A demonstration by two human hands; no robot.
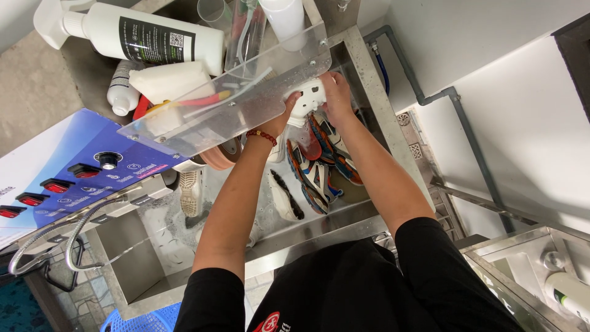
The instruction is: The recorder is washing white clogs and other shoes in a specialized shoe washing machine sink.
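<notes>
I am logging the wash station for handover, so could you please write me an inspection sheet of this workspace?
Surface: stainless steel sink, wet, with foam on its floor.
Job's things: white sneaker held over the sink; colourful orange-and-blue sneakers lying below it.
Clutter: clear acrylic shelf holding a white spray bottle, white sponge block and brushes.
Grips: left hand and right hand both clasp the white sneaker.
Cables: flexible metal hoses by the blue control panel.
Surroundings: grey wall pipe, blue plastic basket.
</notes>
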